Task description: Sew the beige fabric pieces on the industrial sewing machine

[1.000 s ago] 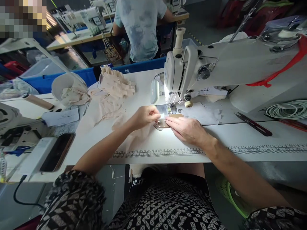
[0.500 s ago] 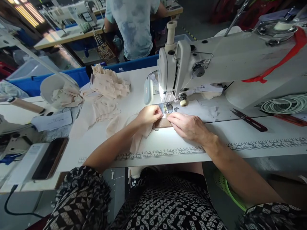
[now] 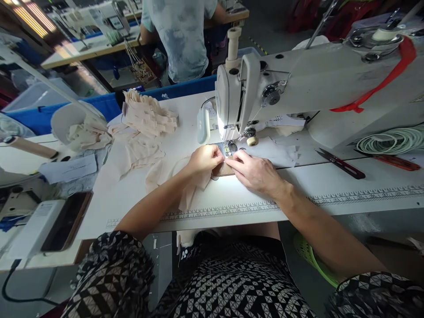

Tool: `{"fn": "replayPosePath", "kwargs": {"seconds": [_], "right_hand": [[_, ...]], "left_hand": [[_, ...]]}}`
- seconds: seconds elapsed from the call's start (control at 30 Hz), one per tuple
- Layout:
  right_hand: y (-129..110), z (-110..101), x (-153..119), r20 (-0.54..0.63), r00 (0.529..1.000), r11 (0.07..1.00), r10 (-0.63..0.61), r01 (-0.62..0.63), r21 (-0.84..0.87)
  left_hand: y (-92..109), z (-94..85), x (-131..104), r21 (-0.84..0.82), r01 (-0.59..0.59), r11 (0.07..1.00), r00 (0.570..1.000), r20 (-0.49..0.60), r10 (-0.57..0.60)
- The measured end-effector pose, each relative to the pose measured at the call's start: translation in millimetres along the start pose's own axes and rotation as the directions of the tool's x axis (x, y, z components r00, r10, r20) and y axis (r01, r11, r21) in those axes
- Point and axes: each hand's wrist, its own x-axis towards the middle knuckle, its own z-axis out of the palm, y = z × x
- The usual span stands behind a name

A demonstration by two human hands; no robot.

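A white sewing machine [image 3: 232,101] stands over the table, its lamp lighting the presser foot [image 3: 229,148]. Just left of the foot, my left hand [image 3: 206,159] is closed in a pinch on thin beige fabric [image 3: 198,179], which trails leftward under my wrist. My right hand [image 3: 253,170] lies to the right of the foot, thumb and fingertips pressed together at the fabric's edge close to the needle. What exactly sits between the right fingertips is too small to make out. A brown plate [image 3: 223,170] shows between both hands.
Beige cut pieces [image 3: 149,115] are heaped at the back left. Thread snips [image 3: 341,163] and a coil of pale cord [image 3: 377,141] lie on the right. A phone [image 3: 68,221] rests at the left. A printed ruler [image 3: 212,213] runs along the front edge. Another person [image 3: 180,39] sits beyond.
My right fingertips have shifted slightly left toward my left hand and the presser foot. The left hand keeps its pinch by the foot. The whole view has shifted a little.
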Motion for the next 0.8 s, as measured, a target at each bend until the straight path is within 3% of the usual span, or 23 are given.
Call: {"fn": "replayPosePath", "kwargs": {"seconds": [0.13,0.23,0.33,0.4,0.47,0.53,0.7,0.8], "right_hand": [[-4,1,1,-0.010,0.999,0.998,-0.033,0.033,-0.057],[-7,1,2,-0.024,0.998,0.995,-0.055,0.053,-0.079],[-8,1,3,-0.009,0.999,0.996,-0.045,0.044,-0.083],[-9,1,3,0.005,0.999,0.997,-0.033,0.033,-0.075],[-9,0,4,0.006,0.999,0.997,-0.031,0.031,-0.066],[-10,-1,4,0.004,0.999,0.998,-0.033,0.033,-0.062],[-8,-9,3,-0.010,1.000,0.999,-0.024,0.024,-0.036],[-1,-13,3,-0.068,0.996,0.998,0.057,-0.057,0.002]], "left_hand": [[-3,-0.5,2,0.063,-0.032,0.997,0.999,0.019,0.031],[-7,2.8,-3,0.266,-0.160,0.951,0.977,-0.093,0.190],[-12,10.0,-16,0.453,-0.375,0.809,0.864,-0.146,0.482],[-16,15.8,-26,0.517,-0.509,0.689,0.766,-0.095,0.636],[-22,20.8,-35,0.548,-0.581,0.602,0.702,-0.038,0.712],[-26,24.2,-40,0.562,-0.597,0.573,0.688,-0.009,0.726],[-28,26.7,-42,0.580,-0.577,0.575,0.704,-0.004,0.710],[-25,28.2,-37,0.620,-0.544,0.565,0.713,-0.014,0.701]]}}
